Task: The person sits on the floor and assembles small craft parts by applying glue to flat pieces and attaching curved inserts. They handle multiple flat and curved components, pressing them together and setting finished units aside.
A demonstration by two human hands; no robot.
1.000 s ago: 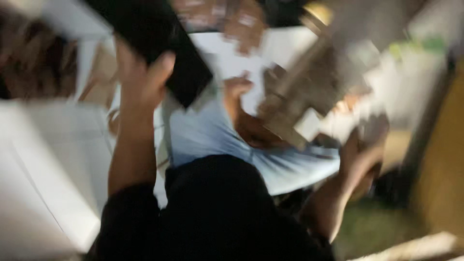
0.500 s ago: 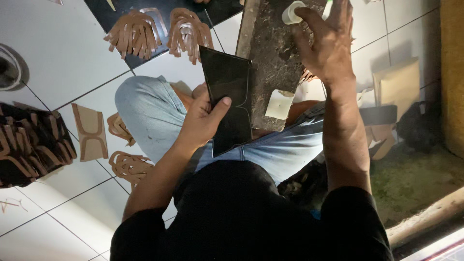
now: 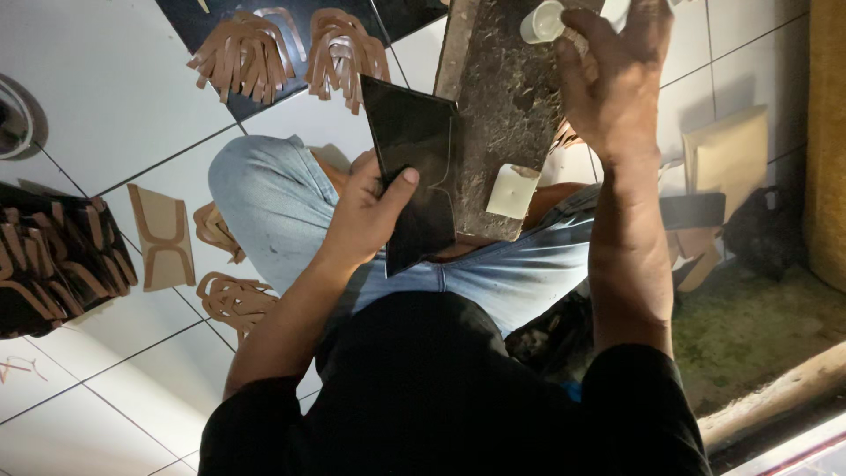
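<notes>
I sit on a tiled floor with a worn, dark wooden board across my lap. My left hand grips a flat black leather piece, thumb on its face, and holds it upright against the board's left edge. My right hand reaches to the board's far end, fingers bunched at the rim of a small white cup. What those fingers pinch is hidden. A pale cream block lies on the board's near end.
Bundles of tan straps lie on a dark sheet ahead. At the left are a heap of dark and tan straps, a tan cut piece and more straps. Tan sheets lean at the right.
The view has steadied from a blur. My left hand brought the black piece down against the board. My right hand has stayed at the white cup for the last half second.
</notes>
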